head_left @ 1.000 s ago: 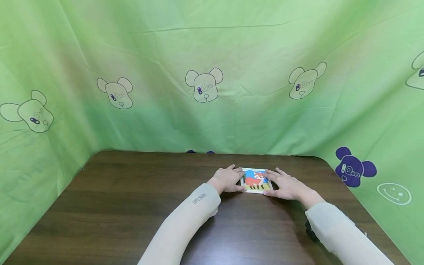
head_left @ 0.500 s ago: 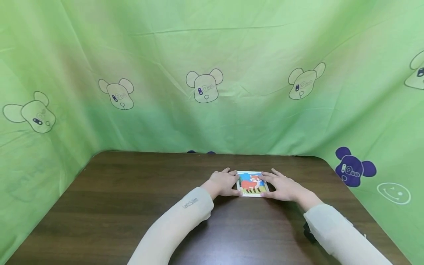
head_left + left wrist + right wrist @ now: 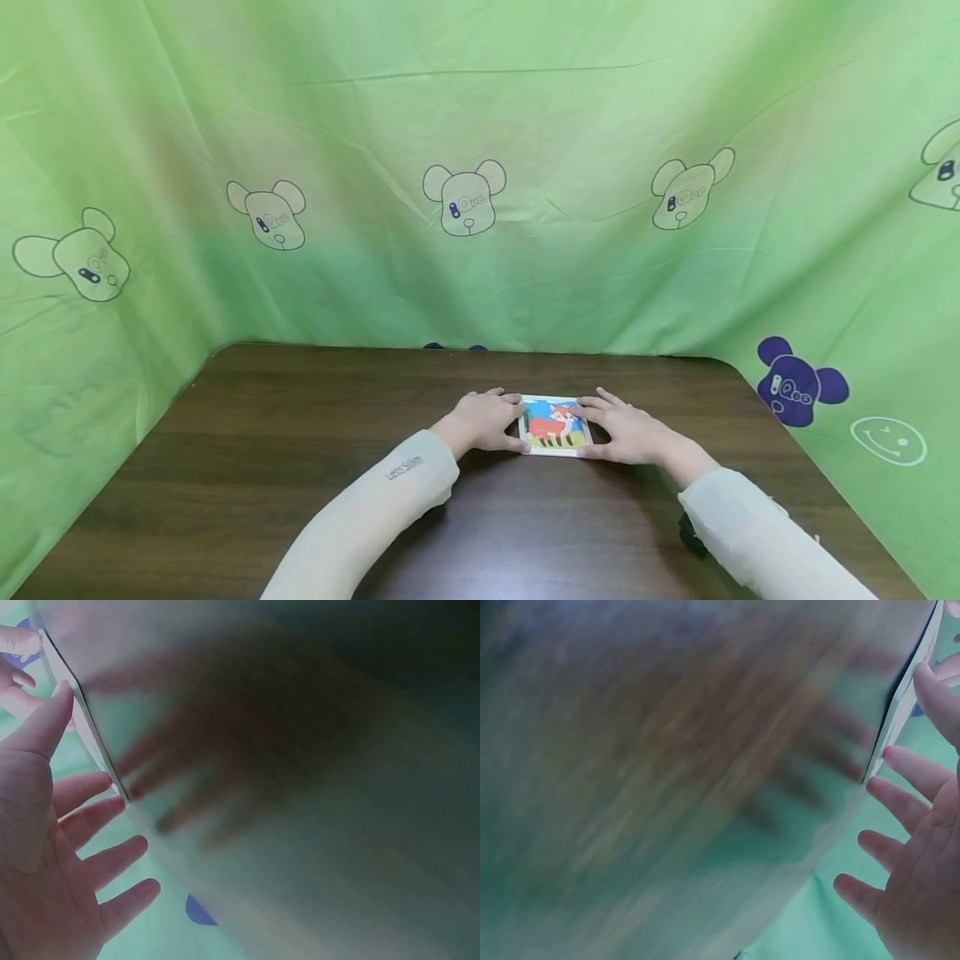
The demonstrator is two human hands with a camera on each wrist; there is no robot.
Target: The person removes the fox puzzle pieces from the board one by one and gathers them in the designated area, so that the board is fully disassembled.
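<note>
A flat picture board (image 3: 555, 425) with a white border shows a red fox on blue and yellow. It lies on the brown table in the head view, between two hands. My left hand (image 3: 483, 421) touches its left side, thumb at the near corner and fingertips near the far corner. On the right side my right hand (image 3: 626, 429) touches it the same way. In the left wrist view the fingers (image 3: 112, 862) look straight and spread, and the board's thin edge (image 3: 94, 739) meets the thumb and two fingertips. The right wrist view shows straight, spread fingers (image 3: 904, 802) against the board's edge.
The brown wooden table (image 3: 247, 467) has a glossy surface that mirrors the hands. A green curtain (image 3: 360, 275) with bear-head prints hangs behind and at both sides. Something small and black (image 3: 692, 537) shows under the right sleeve.
The board has slid left and a little toward me across the table, both hands travelling with it. Their placement on its sides looks the same. The head view has shifted slightly.
</note>
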